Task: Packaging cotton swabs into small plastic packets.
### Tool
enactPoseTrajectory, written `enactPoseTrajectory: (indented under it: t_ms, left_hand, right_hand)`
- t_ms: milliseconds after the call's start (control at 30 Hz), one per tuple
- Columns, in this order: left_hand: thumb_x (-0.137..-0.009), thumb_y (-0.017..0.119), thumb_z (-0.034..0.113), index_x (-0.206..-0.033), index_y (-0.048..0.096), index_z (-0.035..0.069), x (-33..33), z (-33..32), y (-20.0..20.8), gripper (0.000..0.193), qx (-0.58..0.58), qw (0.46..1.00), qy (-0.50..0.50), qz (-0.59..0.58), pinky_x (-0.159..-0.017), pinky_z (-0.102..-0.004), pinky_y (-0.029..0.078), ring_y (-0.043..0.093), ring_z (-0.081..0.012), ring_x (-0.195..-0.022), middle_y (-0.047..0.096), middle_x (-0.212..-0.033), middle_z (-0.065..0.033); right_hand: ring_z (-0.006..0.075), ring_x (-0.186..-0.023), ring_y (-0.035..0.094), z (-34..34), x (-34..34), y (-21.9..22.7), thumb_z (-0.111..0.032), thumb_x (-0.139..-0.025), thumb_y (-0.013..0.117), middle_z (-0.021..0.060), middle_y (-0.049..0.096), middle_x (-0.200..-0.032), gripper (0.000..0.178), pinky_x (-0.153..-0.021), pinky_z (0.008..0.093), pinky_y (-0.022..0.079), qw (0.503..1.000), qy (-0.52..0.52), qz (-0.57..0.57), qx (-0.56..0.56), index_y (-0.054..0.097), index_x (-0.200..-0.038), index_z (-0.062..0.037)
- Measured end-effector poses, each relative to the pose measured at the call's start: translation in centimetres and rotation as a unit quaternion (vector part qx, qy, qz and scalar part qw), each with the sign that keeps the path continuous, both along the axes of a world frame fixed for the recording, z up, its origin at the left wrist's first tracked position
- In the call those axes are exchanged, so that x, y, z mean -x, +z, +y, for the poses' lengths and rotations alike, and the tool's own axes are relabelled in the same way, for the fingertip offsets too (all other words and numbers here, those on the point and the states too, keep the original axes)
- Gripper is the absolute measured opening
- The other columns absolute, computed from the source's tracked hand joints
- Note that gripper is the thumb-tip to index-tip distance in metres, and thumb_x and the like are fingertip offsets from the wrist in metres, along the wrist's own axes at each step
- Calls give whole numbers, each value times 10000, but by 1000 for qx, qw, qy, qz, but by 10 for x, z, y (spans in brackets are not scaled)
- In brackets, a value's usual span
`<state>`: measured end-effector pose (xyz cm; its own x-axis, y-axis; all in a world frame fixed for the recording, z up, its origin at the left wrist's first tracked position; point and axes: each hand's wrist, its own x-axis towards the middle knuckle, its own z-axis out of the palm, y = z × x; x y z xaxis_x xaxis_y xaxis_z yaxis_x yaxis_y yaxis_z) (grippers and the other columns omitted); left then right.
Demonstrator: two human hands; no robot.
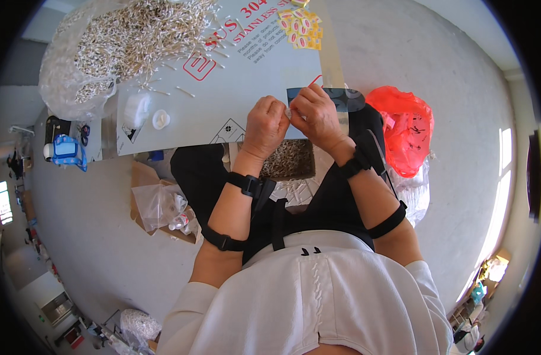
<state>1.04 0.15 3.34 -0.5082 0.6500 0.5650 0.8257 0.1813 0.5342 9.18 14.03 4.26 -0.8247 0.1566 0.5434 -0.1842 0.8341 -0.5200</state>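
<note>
My left hand (265,125) and my right hand (316,115) meet over the front edge of the table (235,83), fingers closed and fingertips nearly touching. A small whitish bit (288,112) shows between them, too small to name. Beside and partly behind my right hand lies a dark, see-through film strip (341,97). Farther left on the table stand a clear plastic container (137,107) and a round white lid (161,119). Below my hands, a box holding many cotton swabs (291,160) sits between my knees.
A big heap of cotton swabs (146,35) spills from a clear bag (60,89) at the far left. Small yellow labels (301,29) lie at the far right. A red plastic bag (403,130) hangs right of my knee; a cardboard box (141,204) with plastic waste stands at the left.
</note>
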Motion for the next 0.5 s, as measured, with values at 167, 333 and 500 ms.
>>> enactPoseTrajectory:
  t_ms: [167, 333, 500]
  left_hand:
    - [-672, 593, -53, -782, 522, 17, 0, -2, 1, 149, 0, 1000, 10, -18, -632, -421, 479, 558, -319, -745, 525, -767, -117]
    - [-687, 583, -64, -781, 533, 8, -2, 0, -4, 128, -21, 998, 14, -51, -601, -397, 468, 555, -316, -695, 538, -760, -123]
    - [-767, 588, -65, -823, 591, 3, -11, -2, -12, 88, -92, 955, 15, -280, -571, -273, 426, 517, -159, -625, 550, -751, -70]
  right_hand:
    - [287, -763, 546, 14, -14, -2, -27, -673, 668, 75, 551, -755, 91, -663, 384, 479, 999, -31, 13, 13, 592, -716, -56]
    - [254, -738, 575, 20, -24, -5, -28, -739, 682, 83, 581, -771, 62, -645, 345, 478, 984, -35, -57, 167, 622, -753, -30]
    - [187, -670, 556, 15, -31, -17, -31, -803, 671, 80, 575, -769, 65, -610, 304, 454, 928, -60, -100, 354, 618, -768, -13]
